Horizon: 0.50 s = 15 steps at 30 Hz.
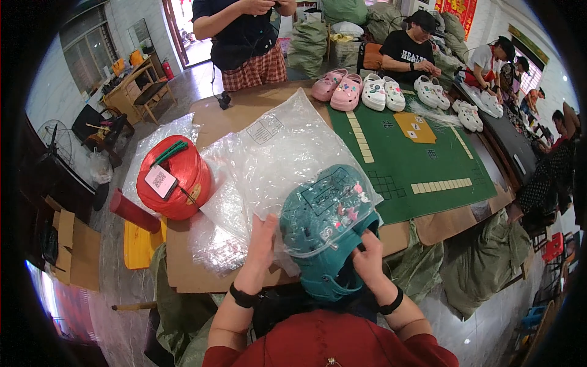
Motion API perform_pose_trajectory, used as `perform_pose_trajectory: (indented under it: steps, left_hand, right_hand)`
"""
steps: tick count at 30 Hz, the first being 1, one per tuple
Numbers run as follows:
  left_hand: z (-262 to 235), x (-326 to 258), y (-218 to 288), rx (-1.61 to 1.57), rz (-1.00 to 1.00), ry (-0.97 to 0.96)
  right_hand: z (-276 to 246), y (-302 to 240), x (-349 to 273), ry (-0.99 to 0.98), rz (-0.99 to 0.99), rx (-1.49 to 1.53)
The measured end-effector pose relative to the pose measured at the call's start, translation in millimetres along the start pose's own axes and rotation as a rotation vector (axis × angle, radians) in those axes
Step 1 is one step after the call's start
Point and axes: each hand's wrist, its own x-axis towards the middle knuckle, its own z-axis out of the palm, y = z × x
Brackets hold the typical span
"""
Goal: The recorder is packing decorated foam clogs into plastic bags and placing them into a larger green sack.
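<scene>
Teal clogs were at near edge of tbl, far end in clear bag. R hand gripped clogs' near right side; L hand was at bag's left side, grip unclear. Red twine roll sat left, green mat right w/ pink clogs & white clogs along far edge.

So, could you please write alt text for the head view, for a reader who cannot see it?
A person's right grip holds teal footwear partly inside a clear plastic bag, with the left grip beside it. To the left sits a red roll; beyond, pink and white clogs stand along a green mat, and other people are nearby.
</scene>
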Motion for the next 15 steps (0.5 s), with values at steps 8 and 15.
perform_pose_trajectory:
  steps: [8, 15]
  left_hand:
    - [-17.8, -0.2, -8.2, -0.184, -0.513, -0.329]
    - [-4.1, -7.3, 8.3, -0.198, -0.664, -0.395]
  right_hand:
    - [2.8, 2.8, 0.4, -0.072, -0.062, -0.097]
    - [11.0, -4.0, 13.3, -0.021, -0.006, -0.074]
